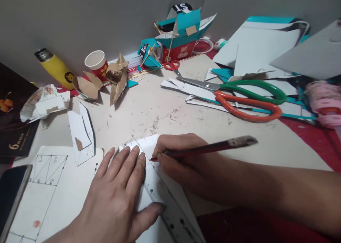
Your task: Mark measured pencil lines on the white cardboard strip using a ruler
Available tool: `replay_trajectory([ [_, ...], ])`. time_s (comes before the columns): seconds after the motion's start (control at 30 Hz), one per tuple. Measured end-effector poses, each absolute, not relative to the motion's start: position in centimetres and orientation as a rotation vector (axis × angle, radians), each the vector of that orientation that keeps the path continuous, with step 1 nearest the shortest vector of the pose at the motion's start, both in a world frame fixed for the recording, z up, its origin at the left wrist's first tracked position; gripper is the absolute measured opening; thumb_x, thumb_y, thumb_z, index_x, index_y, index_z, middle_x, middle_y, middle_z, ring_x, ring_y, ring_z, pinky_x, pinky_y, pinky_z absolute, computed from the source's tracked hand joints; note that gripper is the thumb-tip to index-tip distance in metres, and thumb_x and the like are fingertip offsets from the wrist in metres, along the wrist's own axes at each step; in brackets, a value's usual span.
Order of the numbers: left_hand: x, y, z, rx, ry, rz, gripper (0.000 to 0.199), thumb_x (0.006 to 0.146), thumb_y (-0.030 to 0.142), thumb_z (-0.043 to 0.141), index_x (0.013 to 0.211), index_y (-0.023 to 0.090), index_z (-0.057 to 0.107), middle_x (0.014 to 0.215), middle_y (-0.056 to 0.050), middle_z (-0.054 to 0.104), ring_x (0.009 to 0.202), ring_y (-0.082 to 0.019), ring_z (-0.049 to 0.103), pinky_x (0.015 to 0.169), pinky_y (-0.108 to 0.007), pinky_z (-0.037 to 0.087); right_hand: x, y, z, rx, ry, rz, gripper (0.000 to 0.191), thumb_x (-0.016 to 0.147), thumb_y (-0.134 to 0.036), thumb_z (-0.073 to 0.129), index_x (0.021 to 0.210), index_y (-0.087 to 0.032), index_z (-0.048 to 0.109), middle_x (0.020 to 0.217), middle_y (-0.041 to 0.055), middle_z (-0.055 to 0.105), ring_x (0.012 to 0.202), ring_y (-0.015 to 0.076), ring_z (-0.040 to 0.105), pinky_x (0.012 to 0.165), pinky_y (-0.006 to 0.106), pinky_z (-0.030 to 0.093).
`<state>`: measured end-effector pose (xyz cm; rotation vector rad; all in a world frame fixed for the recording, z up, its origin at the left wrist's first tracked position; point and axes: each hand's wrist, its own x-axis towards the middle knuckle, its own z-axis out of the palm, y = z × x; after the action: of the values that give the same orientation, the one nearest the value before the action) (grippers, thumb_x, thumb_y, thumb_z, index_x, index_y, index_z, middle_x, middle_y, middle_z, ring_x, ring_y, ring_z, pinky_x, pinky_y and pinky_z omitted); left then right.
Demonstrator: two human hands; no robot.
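My left hand (119, 193) lies flat with its fingers apart, pressing a ruler (160, 196) onto a piece of white card (149, 143). The ruler runs slantwise across the card, from upper left to lower right. In my right hand (181, 157) is a dark red pencil (205, 149), pinched near its tip, which touches the card close to the ruler's edge, just right of my left fingertips. The pencil's worn back end points to the right. A sheet with a drawn diagram (50, 196) lies left of my left hand.
Large scissors (239, 97) with green and orange handles lie at the right, beside card scraps. Along the back stand a yellow bottle (57, 70), a paper cup (96, 63) and a teal paper boat (183, 30). A phone (12, 196) is at the left edge.
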<state>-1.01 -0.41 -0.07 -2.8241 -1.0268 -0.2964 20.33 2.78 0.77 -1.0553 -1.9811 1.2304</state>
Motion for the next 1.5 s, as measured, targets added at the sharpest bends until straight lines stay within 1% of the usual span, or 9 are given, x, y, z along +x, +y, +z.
replay_trajectory([
  [0.4, -1.1, -0.7, -0.4, -2.838, -1.123, -0.345, 0.066, 0.083, 0.054, 0.061, 0.127, 0.005, 0.059, 0.133, -0.019, 0.061, 0.122, -0.037, 0.056, 0.107, -0.053, 0.032, 20.4, 2.5, 1.3, -1.007, -1.997, 1.295, 0.018, 0.085, -0.01, 0.042, 0.069, -0.019, 0.043, 0.063, -0.0022, 0.05, 0.058, 0.0107, 0.041, 0.054, 0.026, 0.034],
  [0.67, -1.1, -0.7, -0.3, -2.821, -1.086, -0.411, 0.061, 0.084, 0.053, 0.06, 0.121, 0.004, 0.063, 0.126, -0.02, 0.065, 0.116, -0.037, 0.061, 0.108, -0.051, 0.031, 20.9, 2.4, 1.2, -0.91, -1.839, 1.194, 0.017, 0.087, -0.01, 0.043, 0.08, -0.013, 0.058, 0.065, -0.0011, 0.054, 0.057, 0.0095, 0.047, 0.052, 0.022, 0.04],
  [0.8, -1.2, -0.9, -0.3, -2.785, -1.044, -0.494, 0.054, 0.084, 0.049, 0.063, 0.111, 0.002, 0.067, 0.116, -0.021, 0.07, 0.108, -0.036, 0.066, 0.11, -0.05, 0.029, 20.9, 2.4, 0.6, -0.985, -1.742, 1.088, 0.018, 0.094, -0.013, 0.046, 0.09, -0.015, 0.064, 0.07, -0.0027, 0.06, 0.064, 0.0081, 0.054, 0.06, 0.018, 0.045],
  [0.93, -1.3, -1.3, -0.2, -2.788, -1.026, -0.519, 0.053, 0.082, 0.048, 0.066, 0.107, 0.001, 0.068, 0.111, -0.023, 0.072, 0.105, -0.035, 0.067, 0.111, -0.05, 0.027, 20.6, 2.7, 0.2, -1.025, -1.726, 1.02, 0.016, 0.095, -0.016, 0.052, 0.098, -0.018, 0.067, 0.087, -0.0017, 0.07, 0.077, 0.0087, 0.063, 0.069, 0.018, 0.048],
  [1.07, -1.6, -1.3, 0.0, -2.796, -1.049, -0.429, 0.06, 0.081, 0.056, 0.062, 0.114, 0.005, 0.067, 0.115, -0.021, 0.071, 0.108, -0.035, 0.065, 0.111, -0.05, 0.025, 20.4, 3.0, -0.2, -1.032, -1.681, 0.946, 0.015, 0.091, -0.014, 0.058, 0.102, -0.017, 0.068, 0.102, 0.0021, 0.072, 0.093, 0.0131, 0.066, 0.082, 0.023, 0.05],
  [1.17, -2.1, -1.0, 0.2, -2.856, -0.955, -0.23, 0.067, 0.08, 0.057, 0.061, 0.129, 0.012, 0.059, 0.131, -0.018, 0.063, 0.118, -0.036, 0.058, 0.11, -0.051, 0.023, 20.3, 2.9, -0.9, -1.047, -1.59, 1.038, 0.02, 0.096, -0.023, 0.053, 0.111, -0.02, 0.066, 0.096, 0.0017, 0.072, 0.08, 0.012, 0.066, 0.072, 0.024, 0.053],
  [1.27, -2.7, -0.7, 0.2, -2.925, -0.798, -0.098, 0.071, 0.08, 0.055, 0.061, 0.137, 0.013, 0.051, 0.139, -0.015, 0.057, 0.127, -0.035, 0.05, 0.113, -0.052, 0.017, 20.3, 2.8, -1.6, -1.059, -1.484, 1.131, 0.025, 0.1, -0.031, 0.045, 0.116, -0.026, 0.064, 0.089, -0.0003, 0.07, 0.064, 0.0093, 0.061, 0.059, 0.023, 0.051],
  [1.4, -3.0, -0.6, 0.3, -2.992, -0.793, -0.117, 0.065, 0.083, 0.052, 0.062, 0.137, 0.016, 0.051, 0.138, -0.011, 0.058, 0.13, -0.03, 0.046, 0.117, -0.049, 0.008, 20.0, 2.8, -1.5, -1.083, -1.391, 1.158, 0.018, 0.096, -0.026, 0.052, 0.11, -0.026, 0.064, 0.09, 0.0003, 0.07, 0.068, 0.01, 0.062, 0.06, 0.022, 0.051],
  [1.5, -2.7, -0.7, 0.5, -3.056, -0.862, -0.177, 0.057, 0.084, 0.049, 0.064, 0.132, 0.019, 0.054, 0.127, -0.008, 0.064, 0.125, -0.026, 0.049, 0.118, -0.045, 0.008, 19.7, 2.7, -0.8, -1.096, -1.312, 1.169, 0.014, 0.094, -0.021, 0.053, 0.104, -0.023, 0.062, 0.089, 0.0011, 0.071, 0.069, 0.0108, 0.064, 0.058, 0.021, 0.052],
])
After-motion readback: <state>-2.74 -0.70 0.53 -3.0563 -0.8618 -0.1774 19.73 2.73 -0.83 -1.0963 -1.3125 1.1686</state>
